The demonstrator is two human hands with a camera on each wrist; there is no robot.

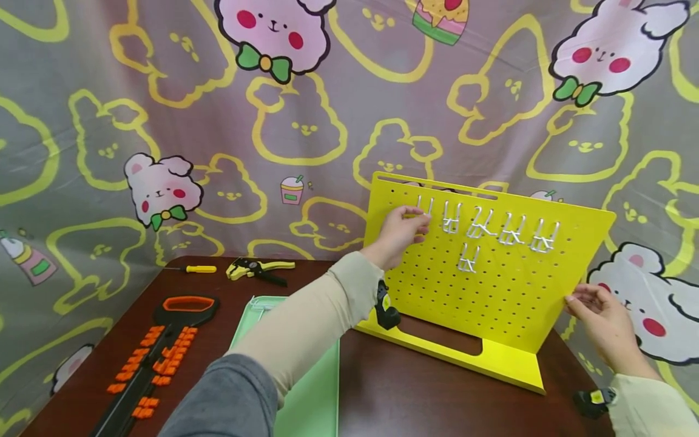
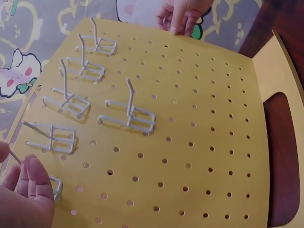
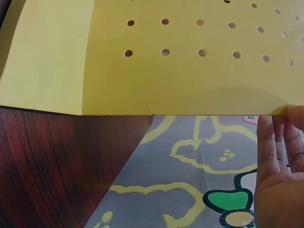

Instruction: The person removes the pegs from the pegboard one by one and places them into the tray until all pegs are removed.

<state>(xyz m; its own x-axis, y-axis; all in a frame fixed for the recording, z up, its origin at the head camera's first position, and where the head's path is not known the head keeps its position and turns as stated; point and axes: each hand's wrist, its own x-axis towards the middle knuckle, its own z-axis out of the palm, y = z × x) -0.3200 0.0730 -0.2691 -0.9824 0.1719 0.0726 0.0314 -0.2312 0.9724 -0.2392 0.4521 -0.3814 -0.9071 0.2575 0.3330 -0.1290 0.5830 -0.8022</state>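
Note:
A yellow pegboard (image 1: pixel 491 303) stands upright on its base on the dark table. Several white wire hooks (image 1: pixel 512 229) sit in a row near its top, and a single hook (image 1: pixel 468 260) hangs below them. At the row's left end, my left hand (image 1: pixel 395 237) pinches the prong of another wire hook (image 2: pixel 56 186) between thumb and fingers; the hand partly hides that hook. My right hand (image 1: pixel 606 325) grips the board's right edge, thumb on the front face and fingers behind, as the right wrist view shows (image 3: pixel 282 171).
A green tray (image 1: pixel 314 394) with wire pieces at its far end lies under my left arm. Farther left are a black long-handled holder (image 1: pixel 185 317) with orange clips (image 1: pixel 173 358), a yellow screwdriver (image 1: pixel 201 269) and wire strippers (image 1: pixel 259 269). A patterned curtain (image 1: pixel 306 182) hangs behind the table.

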